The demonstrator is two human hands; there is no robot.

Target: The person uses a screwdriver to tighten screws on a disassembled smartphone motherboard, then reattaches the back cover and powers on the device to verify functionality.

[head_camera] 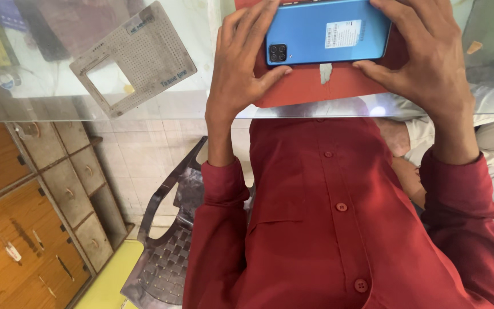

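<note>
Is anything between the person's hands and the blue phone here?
Nothing visible. The left hand and the right hand both touch the blue phone at its ends; it lies back-up on a red mat on the glass table.

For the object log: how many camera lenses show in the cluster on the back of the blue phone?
4, in a square black cluster at the corner of the blue phone beside the left hand: two above, two below. The right hand covers the far end, so more could be hidden.
</note>
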